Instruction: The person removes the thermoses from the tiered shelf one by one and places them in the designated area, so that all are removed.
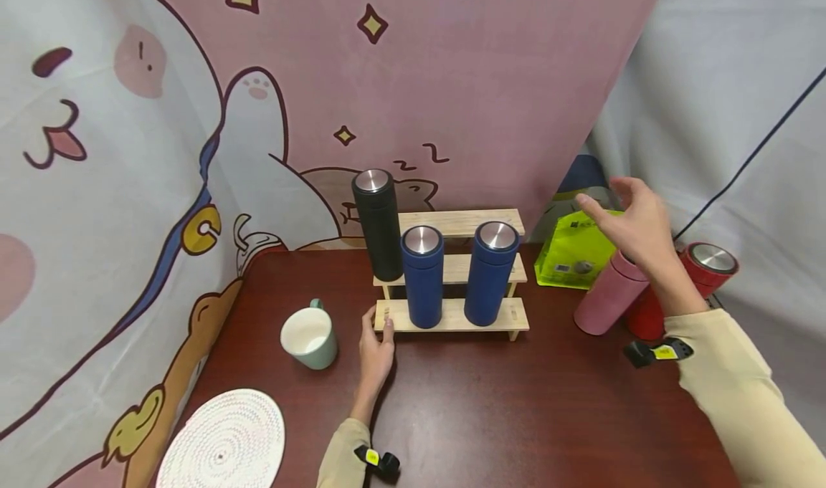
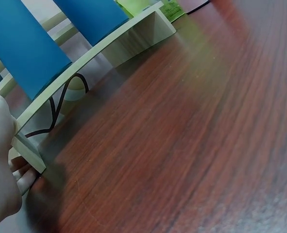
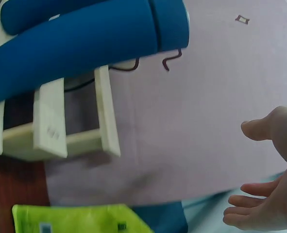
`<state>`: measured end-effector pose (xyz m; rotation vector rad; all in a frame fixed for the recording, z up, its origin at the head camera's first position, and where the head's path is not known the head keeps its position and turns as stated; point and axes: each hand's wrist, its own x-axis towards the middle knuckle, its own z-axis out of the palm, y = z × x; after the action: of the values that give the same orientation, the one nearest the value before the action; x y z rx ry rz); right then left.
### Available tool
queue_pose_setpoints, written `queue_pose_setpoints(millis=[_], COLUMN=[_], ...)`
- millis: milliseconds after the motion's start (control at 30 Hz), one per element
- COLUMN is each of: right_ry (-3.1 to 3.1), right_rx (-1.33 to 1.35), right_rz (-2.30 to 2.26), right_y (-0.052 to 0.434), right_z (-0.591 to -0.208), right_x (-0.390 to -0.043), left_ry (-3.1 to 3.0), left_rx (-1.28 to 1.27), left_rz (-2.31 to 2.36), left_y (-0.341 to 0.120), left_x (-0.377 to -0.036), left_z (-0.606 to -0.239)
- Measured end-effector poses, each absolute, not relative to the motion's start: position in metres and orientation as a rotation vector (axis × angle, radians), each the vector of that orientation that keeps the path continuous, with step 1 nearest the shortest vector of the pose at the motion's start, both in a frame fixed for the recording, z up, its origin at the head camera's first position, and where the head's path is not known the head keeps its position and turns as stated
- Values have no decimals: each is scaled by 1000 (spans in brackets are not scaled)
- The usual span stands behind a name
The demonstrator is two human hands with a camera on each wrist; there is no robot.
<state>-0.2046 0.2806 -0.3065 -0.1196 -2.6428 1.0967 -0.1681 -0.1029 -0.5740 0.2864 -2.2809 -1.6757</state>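
My left hand [image 1: 376, 355] grips the left end of a three-tier wooden rack [image 1: 454, 317], thumb on the lowest shelf and fingers around its end support [image 2: 29, 153]. Two blue thermos flasks with steel-topped lids, a left one [image 1: 424, 287] and a right one [image 1: 488, 284], stand upright on that lowest shelf. A black thermos flask [image 1: 379, 230] stands on the middle shelf at the left. My right hand [image 1: 635, 223] is raised in the air with nothing in it, thumb and fingers spread apart. It overlaps a pink thermos flask [image 1: 606, 298] in the head view.
A red thermos flask [image 1: 645, 319] stands beside the pink one at the right. Behind them sits a bright green bag [image 1: 568, 251]. A pale green mug [image 1: 316, 352] and a round woven mat [image 1: 226, 438] are at the left. Printed cloth [image 1: 464, 79] hangs behind the table [image 1: 516, 416].
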Motion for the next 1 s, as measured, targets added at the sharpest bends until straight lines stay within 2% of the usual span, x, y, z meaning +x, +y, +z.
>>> queue_pose_setpoints(millis=[333, 1000], right_ry=[-2636, -2624], right_rx=[-26, 142], right_rz=[1176, 1292], right_y=[238, 162], right_z=[-280, -251], right_x=[-221, -241], left_ry=[-2266, -2271], left_rx=[274, 282], left_rz=[-1678, -1671], left_y=[-103, -102], left_x=[-168, -168], left_z=[-574, -577])
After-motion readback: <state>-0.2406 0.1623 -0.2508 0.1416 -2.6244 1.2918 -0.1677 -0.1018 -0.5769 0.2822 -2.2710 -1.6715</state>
